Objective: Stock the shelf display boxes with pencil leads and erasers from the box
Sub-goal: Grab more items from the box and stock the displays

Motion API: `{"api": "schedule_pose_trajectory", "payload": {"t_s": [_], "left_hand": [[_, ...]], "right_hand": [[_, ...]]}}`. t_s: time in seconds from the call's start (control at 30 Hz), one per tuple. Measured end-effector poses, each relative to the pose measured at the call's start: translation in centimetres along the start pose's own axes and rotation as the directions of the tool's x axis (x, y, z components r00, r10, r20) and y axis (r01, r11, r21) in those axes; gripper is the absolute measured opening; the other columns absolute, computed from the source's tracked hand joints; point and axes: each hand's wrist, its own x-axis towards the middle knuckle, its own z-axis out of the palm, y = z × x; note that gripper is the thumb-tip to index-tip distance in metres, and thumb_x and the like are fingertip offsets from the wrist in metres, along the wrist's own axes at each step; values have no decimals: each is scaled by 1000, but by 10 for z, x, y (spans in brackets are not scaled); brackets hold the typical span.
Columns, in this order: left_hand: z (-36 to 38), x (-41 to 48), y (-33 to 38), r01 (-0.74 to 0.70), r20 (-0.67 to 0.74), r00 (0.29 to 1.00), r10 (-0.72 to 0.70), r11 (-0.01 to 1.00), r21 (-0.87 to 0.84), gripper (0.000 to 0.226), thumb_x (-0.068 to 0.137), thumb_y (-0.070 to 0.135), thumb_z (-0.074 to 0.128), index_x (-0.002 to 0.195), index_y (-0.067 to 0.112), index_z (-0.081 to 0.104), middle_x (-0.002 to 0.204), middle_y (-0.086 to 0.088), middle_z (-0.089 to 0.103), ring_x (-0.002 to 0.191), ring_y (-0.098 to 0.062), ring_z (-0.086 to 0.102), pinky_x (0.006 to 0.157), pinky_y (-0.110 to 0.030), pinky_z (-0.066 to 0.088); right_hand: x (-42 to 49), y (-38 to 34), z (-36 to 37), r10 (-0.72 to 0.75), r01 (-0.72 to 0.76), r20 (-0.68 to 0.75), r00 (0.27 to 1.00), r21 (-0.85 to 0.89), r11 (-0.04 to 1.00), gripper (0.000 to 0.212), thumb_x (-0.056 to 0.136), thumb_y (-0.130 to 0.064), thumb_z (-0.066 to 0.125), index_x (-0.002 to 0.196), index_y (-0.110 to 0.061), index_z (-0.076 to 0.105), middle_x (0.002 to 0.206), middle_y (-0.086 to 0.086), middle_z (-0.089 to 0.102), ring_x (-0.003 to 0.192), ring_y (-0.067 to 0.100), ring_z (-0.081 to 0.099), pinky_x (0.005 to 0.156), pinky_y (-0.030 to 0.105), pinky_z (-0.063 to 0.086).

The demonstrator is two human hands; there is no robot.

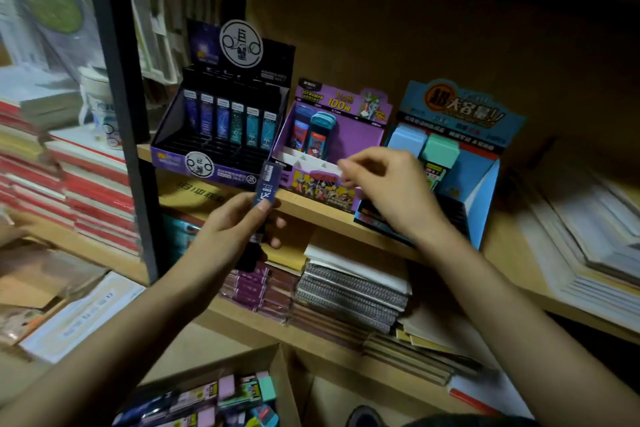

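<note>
Head view looks down at a wooden shelf (pixel 313 210) carrying three display boxes side by side. At ten o'clock from the picture's middle stands the dark purple display box (pixel 221 121), with a row of slim pencil lead cases (pixel 228 121) upright along its back and bare slots in front. Just beside it, at twelve o'clock, is the purple display box (pixel 332 135) holding two red and teal cases (pixel 313 135) in its left part. At two o'clock sits the blue display box (pixel 446 149) with pale blue and mint erasers (pixel 424 146) standing in it.

The left hand (pixel 232 229) is at the middle, a little toward nine o'clock, its thumb and fingers clamped on a dark blue lead case (pixel 266 184) held upright, the case's top in front of the lower edge of the dark purple display box. The right hand (pixel 391 187), at three o'clock from the left, hovers over the front of the purple display box with fingertips pinched together; whether anything is between them I cannot tell.

At six o'clock, low in the picture, the cardboard box (pixel 277 360) lies open with pink, mint and dark packets (pixel 221 395) inside. Stacked notebooks (pixel 346 291) fill the shelf beneath
</note>
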Motion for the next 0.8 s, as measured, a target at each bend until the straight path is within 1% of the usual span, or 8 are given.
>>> {"api": "schedule_pose_trajectory", "payload": {"t_s": [0.1,0.2,0.33,0.43,0.5,0.6,0.73,0.8], "left_hand": [[-1,-4,4,13,55,998,-15,999,38,30,85,31,48,107,14,59,78,2,67,62,-9,59,57,-25,45],[-3,-6,5,26,105,994,-34,997,74,32,82,31,52,106,13,60,79,0,69,62,-10,61,57,-25,48],[-22,-3,5,36,67,997,-46,988,149,30,73,32,62,97,14,63,85,1,73,74,-13,69,63,-24,54],[-41,2,7,25,-72,997,-25,1000,2,26,73,28,68,93,11,68,89,-5,73,79,-20,67,63,-20,56],[-49,4,11,-16,-189,982,-15,986,-165,25,71,25,71,90,10,67,85,-7,74,76,-16,69,60,-16,53],[-56,3,15,-69,-247,969,17,977,-201,19,75,26,68,83,12,60,74,-2,73,67,-9,69,55,-13,51],[-56,-5,18,-91,-217,972,91,996,11,27,76,34,62,89,10,61,80,0,70,73,-11,68,61,-19,55],[-56,-9,20,-107,-191,973,129,987,119,25,77,36,59,89,15,64,86,-1,69,79,-14,65,66,-23,54]], "right_hand": [[-7,-18,37,50,-97,172,984,275,956,15,88,-21,64,98,-11,67,88,12,67,76,13,62,58,23,50],[-8,-22,55,71,-149,226,972,351,924,21,86,-11,65,105,-1,64,87,8,61,73,9,56,56,12,44],[1,-18,51,152,-229,185,971,530,816,14,86,-6,64,100,-3,64,84,4,64,69,7,60,56,16,48],[3,-11,51,204,-284,198,959,638,716,5,86,-7,63,90,-8,65,83,2,67,73,10,63,60,21,51],[-3,-6,61,192,-309,254,948,594,742,3,85,-10,65,85,-12,67,81,1,68,77,14,63,67,25,49],[-14,-1,80,106,-274,368,924,443,854,5,82,-18,70,77,-20,69,78,-5,67,74,2,61,66,14,47],[-17,-10,91,64,-222,637,768,172,960,14,84,-35,67,91,-24,69,77,-12,68,70,-1,62,60,14,48],[-11,-18,94,33,-160,545,838,189,969,16,86,-35,64,97,-24,67,84,-12,65,77,1,60,65,19,47]]}}
